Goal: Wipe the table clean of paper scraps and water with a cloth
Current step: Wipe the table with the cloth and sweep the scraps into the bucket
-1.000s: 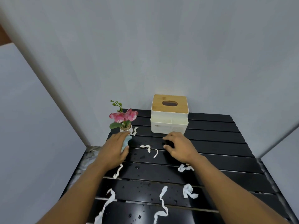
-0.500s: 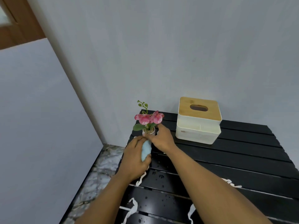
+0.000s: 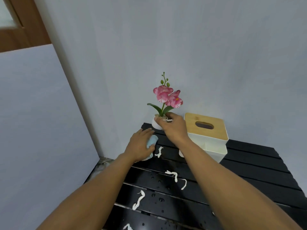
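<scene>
My left hand [image 3: 140, 146] presses a light blue cloth [image 3: 152, 141] onto the far left corner of the black slatted table [image 3: 249, 173]. My right hand [image 3: 172, 127] grips the small white pot of a pink orchid [image 3: 167, 97] and holds it just above the table's back left corner. Several white paper scraps lie on the slats: one [image 3: 159, 151] right beside the cloth, a curled pair [image 3: 176, 177] in the middle, another [image 3: 138, 201] nearer me. Water drops [image 3: 160, 199] bead on the near slats.
A white tissue box with a wooden lid [image 3: 206, 128] stands at the back of the table, right of my right hand. A grey wall rises close behind. A white panel [image 3: 41, 130] stands to the left, with marbled floor [image 3: 103, 163] between it and the table.
My right hand crossed from the table's middle to the orchid pot, took hold of it and raised it off the table. My left hand pushed the cloth farther into the corner. My view swung left.
</scene>
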